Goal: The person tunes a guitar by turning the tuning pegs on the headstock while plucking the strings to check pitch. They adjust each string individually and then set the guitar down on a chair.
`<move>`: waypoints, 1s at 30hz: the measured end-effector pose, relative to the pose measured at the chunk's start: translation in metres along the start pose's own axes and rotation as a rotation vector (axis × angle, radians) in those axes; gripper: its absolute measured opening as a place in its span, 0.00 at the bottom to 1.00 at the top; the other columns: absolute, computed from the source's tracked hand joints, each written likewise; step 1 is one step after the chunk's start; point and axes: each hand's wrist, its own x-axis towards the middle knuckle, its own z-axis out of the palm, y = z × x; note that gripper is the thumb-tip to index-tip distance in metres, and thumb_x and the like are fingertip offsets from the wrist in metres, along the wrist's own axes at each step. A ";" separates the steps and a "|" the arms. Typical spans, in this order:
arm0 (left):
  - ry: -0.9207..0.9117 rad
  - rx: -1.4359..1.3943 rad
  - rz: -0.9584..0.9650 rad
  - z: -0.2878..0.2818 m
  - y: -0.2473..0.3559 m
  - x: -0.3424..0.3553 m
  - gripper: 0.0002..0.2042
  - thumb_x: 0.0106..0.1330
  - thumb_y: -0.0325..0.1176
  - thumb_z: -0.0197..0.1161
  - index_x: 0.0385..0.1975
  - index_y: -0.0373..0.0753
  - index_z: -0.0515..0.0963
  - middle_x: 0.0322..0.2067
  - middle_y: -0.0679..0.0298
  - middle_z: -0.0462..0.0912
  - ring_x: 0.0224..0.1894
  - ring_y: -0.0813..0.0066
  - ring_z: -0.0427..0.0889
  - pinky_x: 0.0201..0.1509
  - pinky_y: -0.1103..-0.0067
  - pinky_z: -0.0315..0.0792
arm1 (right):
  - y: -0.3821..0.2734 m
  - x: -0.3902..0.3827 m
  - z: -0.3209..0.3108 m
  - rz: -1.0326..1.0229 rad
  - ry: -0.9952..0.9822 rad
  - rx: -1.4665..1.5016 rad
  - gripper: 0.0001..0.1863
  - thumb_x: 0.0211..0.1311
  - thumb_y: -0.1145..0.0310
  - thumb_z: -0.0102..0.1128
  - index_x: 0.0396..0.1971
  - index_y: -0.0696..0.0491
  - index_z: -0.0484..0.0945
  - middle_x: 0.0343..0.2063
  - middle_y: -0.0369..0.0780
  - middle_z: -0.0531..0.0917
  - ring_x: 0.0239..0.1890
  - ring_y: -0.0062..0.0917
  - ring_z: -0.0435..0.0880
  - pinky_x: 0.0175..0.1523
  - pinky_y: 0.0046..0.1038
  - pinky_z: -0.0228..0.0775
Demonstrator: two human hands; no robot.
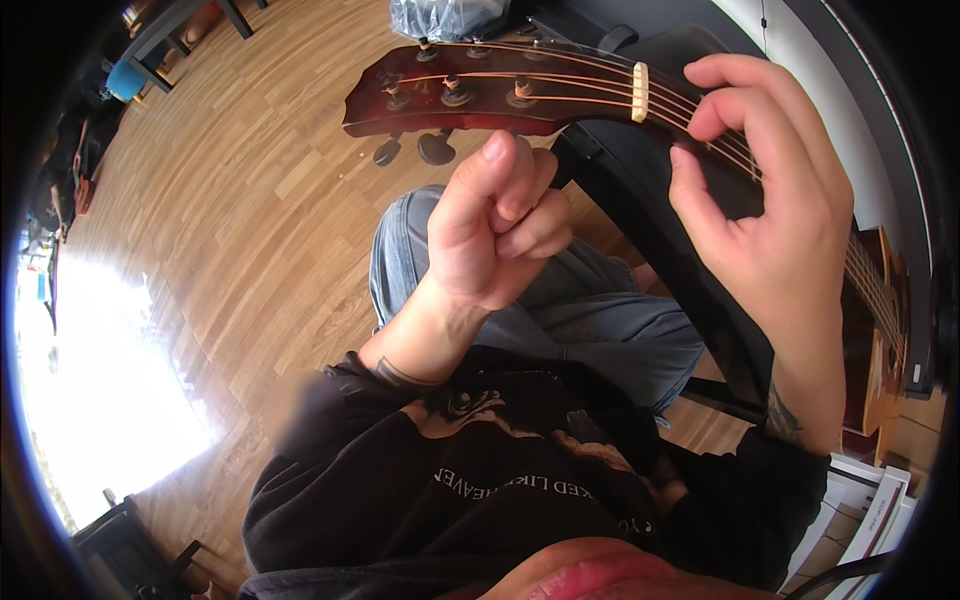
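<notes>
An acoustic guitar's dark red headstock is at the top of the head view, its strings running right across a pale nut. My left hand is closed at the headstock's near edge, thumb and fingers pinched where the third tuning peg sits. That peg is mostly hidden behind the thumb. Beside it, two dark tuning pegs show uncovered. Over the neck strings just right of the nut, my right hand has its fingers curved and apart, holding nothing. Its fingertips are close to the strings; contact I cannot tell.
Below the headstock are my bent legs in blue jeans. Wooden flooring spreads to the left, with bright glare at far left. A clear plastic bag lies beyond the headstock. White equipment stands at lower right, and a black chair at lower left.
</notes>
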 end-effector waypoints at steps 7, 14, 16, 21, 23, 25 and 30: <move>0.275 0.030 0.094 0.023 -0.003 0.001 0.21 0.79 0.37 0.59 0.19 0.48 0.63 0.20 0.76 0.61 0.16 0.85 0.56 0.23 0.81 0.51 | 0.000 0.000 -0.002 -0.033 0.016 -0.008 0.14 0.51 0.85 0.73 0.36 0.60 0.79 0.49 0.43 0.86 0.38 0.30 0.86 0.45 0.29 0.78; 0.359 0.075 0.155 0.026 -0.005 -0.001 0.22 0.79 0.38 0.61 0.19 0.49 0.62 0.20 0.76 0.61 0.17 0.85 0.56 0.23 0.81 0.51 | -0.007 -0.004 -0.001 0.076 0.040 -0.017 0.14 0.50 0.85 0.75 0.35 0.59 0.79 0.46 0.41 0.85 0.36 0.27 0.84 0.41 0.28 0.77; 0.372 0.088 0.165 0.027 -0.004 -0.003 0.22 0.79 0.40 0.62 0.19 0.49 0.63 0.19 0.77 0.61 0.17 0.85 0.56 0.23 0.81 0.51 | 0.017 -0.010 0.008 -0.058 0.118 -0.180 0.17 0.44 0.82 0.77 0.30 0.56 0.76 0.44 0.43 0.82 0.37 0.33 0.84 0.40 0.31 0.77; 0.261 0.102 0.121 0.023 -0.004 0.000 0.19 0.81 0.45 0.58 0.24 0.48 0.68 0.22 0.76 0.63 0.17 0.86 0.57 0.24 0.82 0.53 | 0.009 -0.012 0.004 0.014 0.085 -0.162 0.18 0.43 0.82 0.77 0.29 0.56 0.75 0.43 0.44 0.81 0.37 0.35 0.83 0.40 0.32 0.77; 0.093 0.066 0.108 0.014 -0.007 0.000 0.18 0.83 0.49 0.54 0.29 0.48 0.75 0.24 0.76 0.66 0.17 0.86 0.58 0.25 0.82 0.54 | 0.006 -0.010 0.003 0.021 0.083 -0.165 0.18 0.42 0.82 0.77 0.28 0.55 0.74 0.42 0.44 0.80 0.37 0.36 0.83 0.40 0.32 0.76; 0.026 -0.002 0.052 0.012 -0.007 -0.001 0.18 0.84 0.53 0.51 0.39 0.48 0.80 0.28 0.76 0.69 0.17 0.86 0.59 0.26 0.82 0.55 | 0.006 -0.012 0.005 0.034 0.084 -0.176 0.18 0.41 0.82 0.77 0.27 0.55 0.73 0.42 0.44 0.80 0.37 0.36 0.82 0.40 0.33 0.76; -0.271 -0.460 -0.066 -0.008 -0.020 0.004 0.17 0.86 0.53 0.51 0.51 0.52 0.83 0.32 0.78 0.72 0.19 0.88 0.64 0.26 0.84 0.57 | 0.003 -0.010 0.011 0.046 0.109 -0.191 0.18 0.41 0.83 0.77 0.27 0.55 0.73 0.41 0.44 0.79 0.36 0.36 0.82 0.39 0.33 0.76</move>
